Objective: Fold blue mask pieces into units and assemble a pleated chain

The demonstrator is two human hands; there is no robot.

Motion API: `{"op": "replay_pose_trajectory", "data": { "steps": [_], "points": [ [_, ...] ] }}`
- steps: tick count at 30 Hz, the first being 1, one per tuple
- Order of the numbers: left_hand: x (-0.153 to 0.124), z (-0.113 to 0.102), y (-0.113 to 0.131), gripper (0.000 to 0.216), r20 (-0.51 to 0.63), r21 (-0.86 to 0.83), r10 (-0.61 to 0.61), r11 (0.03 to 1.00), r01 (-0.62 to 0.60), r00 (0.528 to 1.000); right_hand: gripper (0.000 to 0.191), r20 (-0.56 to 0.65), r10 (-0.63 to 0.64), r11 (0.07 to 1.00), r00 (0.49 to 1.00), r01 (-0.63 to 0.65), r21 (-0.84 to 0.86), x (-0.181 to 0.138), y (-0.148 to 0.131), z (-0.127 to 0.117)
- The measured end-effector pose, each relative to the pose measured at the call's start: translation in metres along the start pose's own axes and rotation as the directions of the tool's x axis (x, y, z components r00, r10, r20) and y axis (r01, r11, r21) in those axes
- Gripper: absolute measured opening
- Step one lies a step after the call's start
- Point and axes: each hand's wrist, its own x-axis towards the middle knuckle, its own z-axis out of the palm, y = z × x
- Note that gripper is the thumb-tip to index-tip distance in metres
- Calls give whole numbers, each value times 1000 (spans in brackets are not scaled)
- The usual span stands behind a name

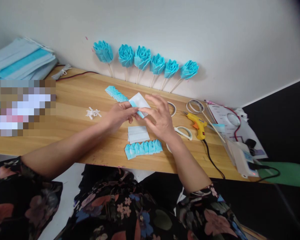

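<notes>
My left hand (121, 113) pinches a small sheet of white and light-blue fabric (139, 100) between thumb and fingers, above the table. My right hand (161, 116) is at the sheet's right side with its fingers apart; one fingertip rests on the sheet by my left thumb. Below my hands lies a stack of white fabric pieces (138, 134). Nearer the front edge is a row of folded blue petals (143, 148). A second row of blue petals (115, 93) lies behind my left hand, partly hidden by the sheet.
Several blue fabric flowers (142, 57) on sticks lean against the wall. White scraps (93, 113) lie left. At right are a yellow glue gun (198, 125), white-handled scissors (184, 132), tape rolls (195, 106) and a power strip (242, 158). Face masks (20, 56) are piled at far left.
</notes>
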Motion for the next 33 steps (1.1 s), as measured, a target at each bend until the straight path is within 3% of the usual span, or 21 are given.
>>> {"op": "replay_pose_trajectory", "data": {
  "steps": [5,11,14,22,29,33],
  "points": [
    [0,0,-3,14,59,8,-17,1000,17,998,22,-18,83,996,996,-83,13,-1,0,3],
    [1,-1,-4,16,66,-85,-32,996,38,997,9,-58,81,995,995,-78,55,-2,0,4],
    [1,-1,-4,15,45,-67,-3,998,6,999,7,-85,93,992,992,-85,88,-2,-2,5],
    [2,0,-4,16,-51,-29,-9,1000,8,999,3,-80,267,945,960,-245,218,-3,-9,8],
    [2,-2,-3,17,23,-92,1,996,1,1000,5,-136,235,958,962,-206,198,-5,-6,11],
    [3,-5,-5,14,41,-22,33,999,-32,999,8,-142,263,950,954,-230,211,-5,-6,12]
  ]
}}
